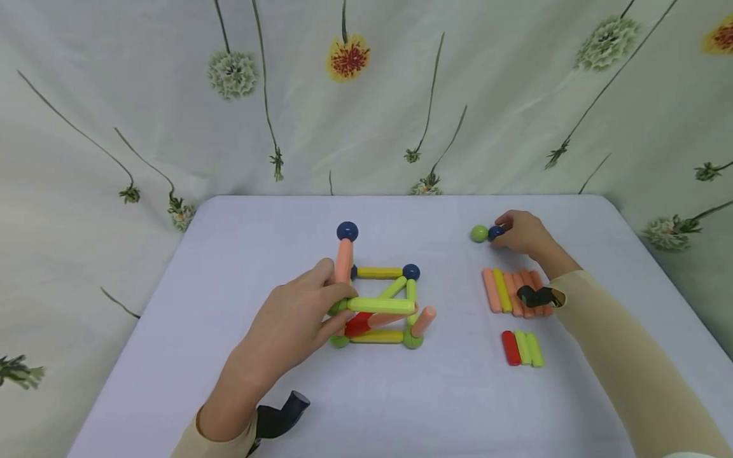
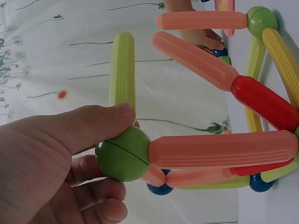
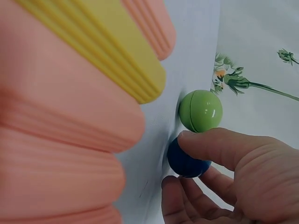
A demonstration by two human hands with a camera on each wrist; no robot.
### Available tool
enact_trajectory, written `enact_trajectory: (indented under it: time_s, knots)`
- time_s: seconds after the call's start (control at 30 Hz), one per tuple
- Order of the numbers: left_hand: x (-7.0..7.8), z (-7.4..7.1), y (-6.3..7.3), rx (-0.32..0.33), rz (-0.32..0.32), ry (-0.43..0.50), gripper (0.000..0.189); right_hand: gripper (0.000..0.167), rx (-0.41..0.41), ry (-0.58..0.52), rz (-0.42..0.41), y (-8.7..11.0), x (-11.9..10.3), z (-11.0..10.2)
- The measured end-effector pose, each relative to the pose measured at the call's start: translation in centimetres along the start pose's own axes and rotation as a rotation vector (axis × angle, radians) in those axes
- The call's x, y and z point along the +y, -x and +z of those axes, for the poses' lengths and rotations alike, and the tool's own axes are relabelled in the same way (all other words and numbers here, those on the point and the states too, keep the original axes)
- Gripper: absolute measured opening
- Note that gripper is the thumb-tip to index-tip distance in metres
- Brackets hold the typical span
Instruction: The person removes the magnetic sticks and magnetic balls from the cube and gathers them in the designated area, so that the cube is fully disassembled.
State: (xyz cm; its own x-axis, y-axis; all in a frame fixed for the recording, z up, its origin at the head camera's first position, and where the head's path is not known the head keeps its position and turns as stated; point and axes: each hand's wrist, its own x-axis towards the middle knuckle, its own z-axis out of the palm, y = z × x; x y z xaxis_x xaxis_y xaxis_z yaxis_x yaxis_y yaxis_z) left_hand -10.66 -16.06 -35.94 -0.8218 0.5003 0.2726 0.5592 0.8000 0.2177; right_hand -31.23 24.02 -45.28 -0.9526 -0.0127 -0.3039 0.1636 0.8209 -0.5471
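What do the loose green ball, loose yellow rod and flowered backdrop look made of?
Loose green ball: probably hard plastic, glossy, with a bright highlight and seam. Loose yellow rod: likely plastic too, satin, with moulded-looking ridges. Flowered backdrop: perhaps fabric, fairly matt, with soft creases; could be thin sheeting.

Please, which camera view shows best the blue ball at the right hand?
The right wrist view: there the blue ball looks largest, though the right hand covers part. The head view shows it small and partly covered; the left wrist view, only a small part in the background.
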Motion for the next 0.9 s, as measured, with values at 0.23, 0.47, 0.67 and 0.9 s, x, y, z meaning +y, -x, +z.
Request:
enact_trajectory:
  time_s: [0.23,0.47,0.67,0.9]
  knots:
    - [0.1,0.1,-0.1,-0.005,0.0,-0.005,0.026,0.055,0.027,0.02,0.005,0.5,0.2,-0.2]
    - [0.1,0.1,-0.1,-0.002,-0.002,-0.004,0.026,0.056,0.054,0.054,-0.012,1.5,0.1,-0.9]
    - [0.1,0.2,-0.2,0.002,0.001,0.001,0.025,0.043,0.09,0.094,-0.221,5.5,-2.6,-0.9]
    - [0.1,0.1,-0.3,0.0,0.0,-0.002,0.026,0.031,-0.325,-0.058,-0.702,12.4,-6.6,2.0]
